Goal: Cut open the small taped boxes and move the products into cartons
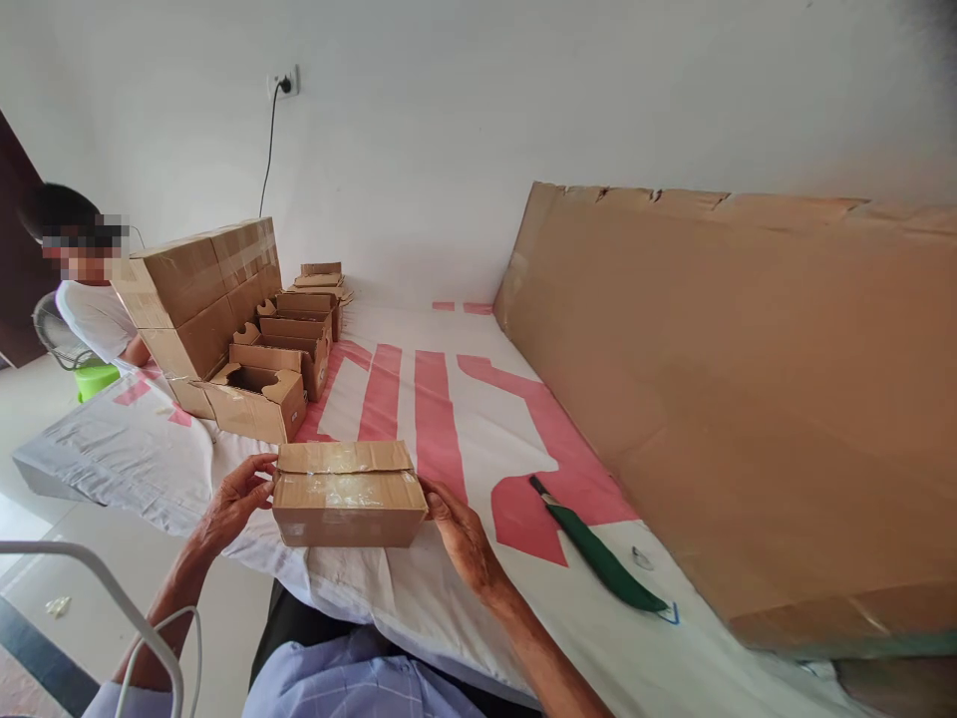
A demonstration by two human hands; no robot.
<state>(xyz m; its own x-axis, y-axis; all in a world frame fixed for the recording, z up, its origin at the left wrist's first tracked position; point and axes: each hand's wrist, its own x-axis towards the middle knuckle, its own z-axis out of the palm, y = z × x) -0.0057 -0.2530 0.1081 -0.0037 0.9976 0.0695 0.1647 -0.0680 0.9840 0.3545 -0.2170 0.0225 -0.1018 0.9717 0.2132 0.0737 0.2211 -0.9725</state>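
A brown cardboard box [348,509] with clear tape across its top rests near the front edge of the cloth-covered table [478,424]. Its two top flaps meet at a seam along the length. My left hand [237,499] grips the box's left end with bent fingers. At the opposite end, my right hand [462,534] holds the box between thumb and fingers; some of its fingertips are hidden. Just beyond my left hand stands an open-topped cardboard box [258,414] with cut-out edges.
Stacked closed boxes [201,289] stand at the left, with several open ones [295,334] beside them. A large cardboard sheet [733,399] leans on the right. A green curved, knife-like object [605,558] lies before it. Another person [97,309] sits at far left.
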